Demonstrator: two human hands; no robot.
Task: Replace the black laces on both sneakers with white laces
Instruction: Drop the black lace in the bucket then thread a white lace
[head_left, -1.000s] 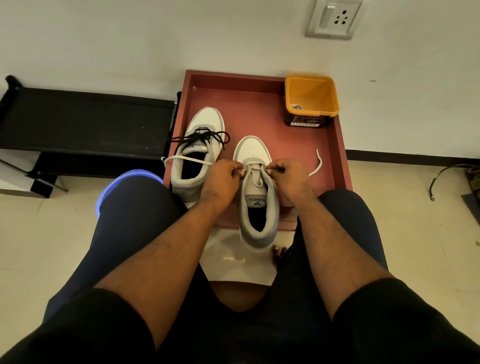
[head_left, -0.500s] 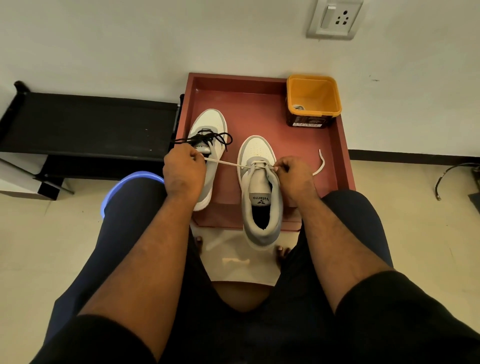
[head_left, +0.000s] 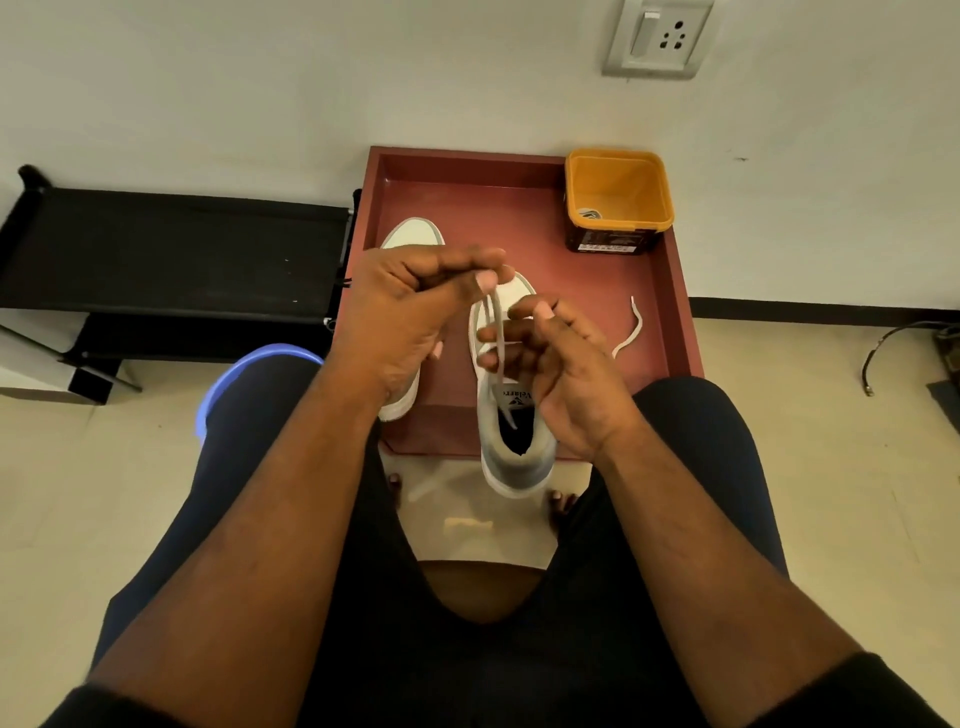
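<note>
The room is evenly and softly lit, fairly bright on the wall (head_left: 260, 78) and floor (head_left: 857, 493), with no hard glare. My forearms and shorts come out dark and underexposed. My left hand (head_left: 415, 306) and right hand (head_left: 561, 364) are smeared by motion blur, and the lace (head_left: 497, 332) between them looks soft. A pale reflection sits on the floor near my feet. The wide lens bends the wall line at the left and right edges.

"Velarro" on the sneaker tongue (head_left: 516, 397).
</note>
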